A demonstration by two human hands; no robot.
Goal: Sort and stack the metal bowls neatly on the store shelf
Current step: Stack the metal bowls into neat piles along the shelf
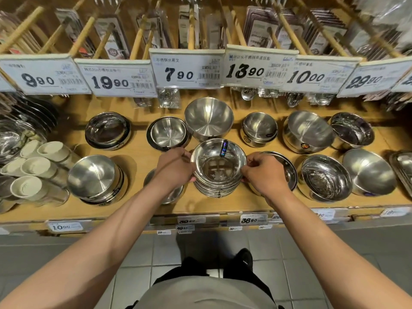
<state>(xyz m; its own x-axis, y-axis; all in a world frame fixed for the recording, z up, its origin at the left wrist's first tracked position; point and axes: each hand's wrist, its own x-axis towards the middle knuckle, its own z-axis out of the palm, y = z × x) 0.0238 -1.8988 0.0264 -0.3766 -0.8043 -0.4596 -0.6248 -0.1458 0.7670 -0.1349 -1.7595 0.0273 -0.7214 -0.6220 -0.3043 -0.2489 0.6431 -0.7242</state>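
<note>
Metal bowls (219, 169), nested stack, sitting mid-front on wooden shelf (138, 152); left hand (176, 167) and right hand (264, 172) gripping its opposite rims, fingers curled.

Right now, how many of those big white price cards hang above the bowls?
6 in full, left to right: 9.90 card, 19.90 card, 7.90 card, 13.90 card, 10.00 card, 29.80 card. A seventh card is cut off at the right edge; more may be out of view.
</note>
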